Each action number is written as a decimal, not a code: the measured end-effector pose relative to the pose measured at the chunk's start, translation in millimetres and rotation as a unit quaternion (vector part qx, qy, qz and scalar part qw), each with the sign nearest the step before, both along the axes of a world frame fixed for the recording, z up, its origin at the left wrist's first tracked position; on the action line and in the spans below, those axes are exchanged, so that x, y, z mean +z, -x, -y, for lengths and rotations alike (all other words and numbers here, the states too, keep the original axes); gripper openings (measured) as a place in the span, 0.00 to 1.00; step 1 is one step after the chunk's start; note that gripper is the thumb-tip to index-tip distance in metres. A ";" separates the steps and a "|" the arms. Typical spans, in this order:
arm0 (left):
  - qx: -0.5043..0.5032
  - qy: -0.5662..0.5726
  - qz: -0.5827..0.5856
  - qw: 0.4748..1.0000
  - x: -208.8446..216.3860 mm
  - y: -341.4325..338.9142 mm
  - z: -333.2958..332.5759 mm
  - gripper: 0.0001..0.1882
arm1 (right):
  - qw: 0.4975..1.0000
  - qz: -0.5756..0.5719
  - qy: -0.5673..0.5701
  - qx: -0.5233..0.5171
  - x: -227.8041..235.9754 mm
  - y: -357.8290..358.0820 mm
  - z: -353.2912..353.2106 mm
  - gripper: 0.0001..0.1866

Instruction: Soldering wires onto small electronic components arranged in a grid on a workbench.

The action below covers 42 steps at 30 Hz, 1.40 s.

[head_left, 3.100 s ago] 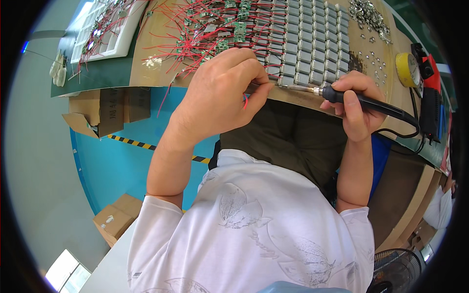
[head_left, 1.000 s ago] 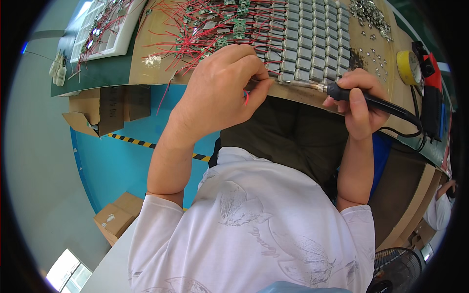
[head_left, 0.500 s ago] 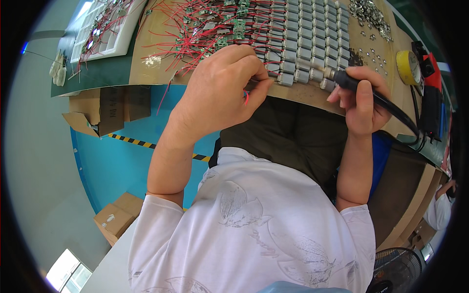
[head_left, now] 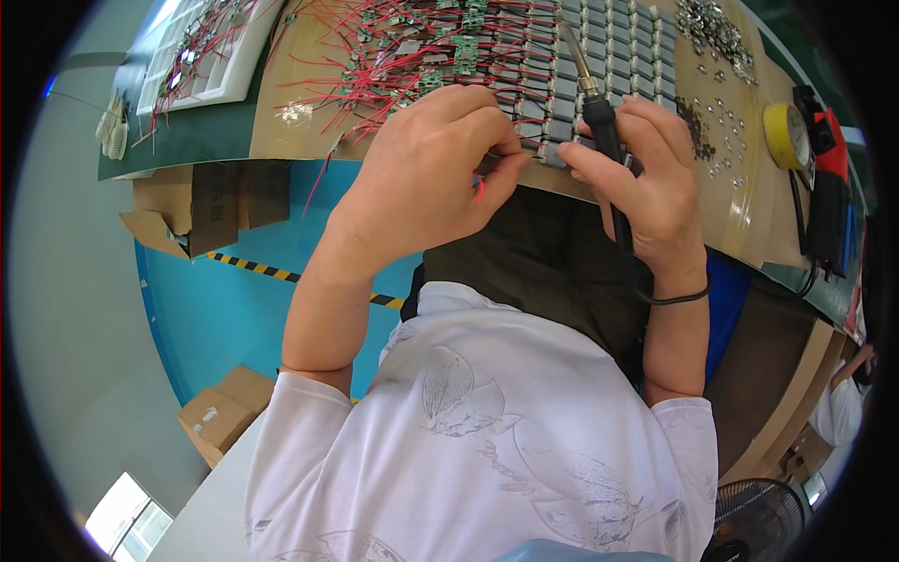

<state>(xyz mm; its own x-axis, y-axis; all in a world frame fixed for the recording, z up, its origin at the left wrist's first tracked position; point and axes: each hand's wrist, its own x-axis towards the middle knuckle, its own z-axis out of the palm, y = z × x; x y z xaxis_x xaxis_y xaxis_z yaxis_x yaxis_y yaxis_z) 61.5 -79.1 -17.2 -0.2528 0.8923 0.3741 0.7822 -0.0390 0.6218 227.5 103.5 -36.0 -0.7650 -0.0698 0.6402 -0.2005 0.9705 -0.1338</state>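
Note:
My left hand (head_left: 435, 169) is closed in a pinch at the near edge of the bench, and a short loop of red wire (head_left: 480, 190) shows beneath its fingers. My right hand (head_left: 660, 183) grips a soldering iron (head_left: 605, 131) by its black handle. Its metal tip points away from me, over rows of small grey metal-cased blocks (head_left: 618, 67). Left of these blocks lie green circuit boards (head_left: 465, 54) with many red wires (head_left: 328, 91) fanning out. My left fingertips, partly hidden, are close to the nearest blocks.
Small shiny metal pieces (head_left: 716, 36) are heaped and scattered at the right. Beyond them are a yellow tape roll (head_left: 785, 136) and a red and black device (head_left: 828, 150). A white tray (head_left: 225, 80) with wired boards stands far left. Cardboard boxes (head_left: 213, 211) sit below the bench.
My right hand has moved left and turned the soldering iron, so its tip now points away instead of left. The cord now hangs by my right wrist. My left hand has barely moved.

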 end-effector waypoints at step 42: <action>0.070 -0.081 -0.042 0.993 52.7 11.5 41.7 0.20 | 0.935 -0.160 0.287 -0.137 -7.9 -30.4 -23.7 0.07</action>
<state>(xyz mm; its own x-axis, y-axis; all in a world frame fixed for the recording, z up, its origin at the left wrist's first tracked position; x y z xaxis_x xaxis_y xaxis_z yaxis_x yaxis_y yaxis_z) 50.0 -120.8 35.5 -0.3317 0.7776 0.5341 0.8355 -0.0207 0.5491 258.0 127.2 -43.8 -0.4662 0.5254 0.7117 -0.0742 0.7785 -0.6233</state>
